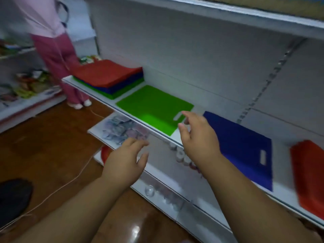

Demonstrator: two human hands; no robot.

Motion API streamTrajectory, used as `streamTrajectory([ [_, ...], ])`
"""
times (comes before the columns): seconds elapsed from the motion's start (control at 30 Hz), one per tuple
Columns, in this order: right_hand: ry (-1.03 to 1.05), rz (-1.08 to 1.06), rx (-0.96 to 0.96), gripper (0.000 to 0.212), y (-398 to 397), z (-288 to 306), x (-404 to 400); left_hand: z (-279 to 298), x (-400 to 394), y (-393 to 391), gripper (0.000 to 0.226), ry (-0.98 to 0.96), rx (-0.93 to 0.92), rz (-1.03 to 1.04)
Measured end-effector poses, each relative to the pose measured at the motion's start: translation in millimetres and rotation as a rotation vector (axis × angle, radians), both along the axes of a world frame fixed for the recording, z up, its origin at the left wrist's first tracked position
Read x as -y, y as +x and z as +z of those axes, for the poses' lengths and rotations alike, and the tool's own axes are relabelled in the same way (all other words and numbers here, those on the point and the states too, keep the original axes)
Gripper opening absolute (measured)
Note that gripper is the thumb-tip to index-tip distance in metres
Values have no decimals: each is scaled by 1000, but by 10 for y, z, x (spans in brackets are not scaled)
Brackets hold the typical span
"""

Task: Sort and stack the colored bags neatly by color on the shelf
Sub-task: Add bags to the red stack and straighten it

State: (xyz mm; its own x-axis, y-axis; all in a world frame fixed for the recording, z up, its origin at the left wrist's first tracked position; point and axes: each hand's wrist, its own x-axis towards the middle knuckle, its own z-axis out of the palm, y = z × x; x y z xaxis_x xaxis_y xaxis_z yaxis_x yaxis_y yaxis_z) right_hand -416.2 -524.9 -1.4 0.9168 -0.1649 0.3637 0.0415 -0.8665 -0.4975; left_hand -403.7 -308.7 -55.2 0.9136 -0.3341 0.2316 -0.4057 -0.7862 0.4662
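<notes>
Hovering at the shelf point(177, 140) front edge: your left hand point(125, 160) and right hand point(198, 135) spread loose, holding nothing, near green bag point(150, 106).

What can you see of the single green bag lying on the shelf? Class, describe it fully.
The green bag is a bright lime, flat, rectangular bag that looks like thin non-woven fabric. It lies flat on the white shelf, alone, between the mixed stack and the blue bag. A slot-shaped handle cut-out shows near its right edge. The near part looks brighter. The right hand hovers open beside that edge; contact cannot be told.
</notes>
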Motion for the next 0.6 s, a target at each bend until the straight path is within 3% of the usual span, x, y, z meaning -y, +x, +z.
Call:
streamTrajectory([
  [0.2, -58, 180, 8, 37, 825, 116, -945, 24, -949, 531, 26, -41, 20, 185],
  [0.6, -36, 257, -371, 65, 3069, -40, -1896, 10, -1880, 2178, 51, -24, -25, 325],
])
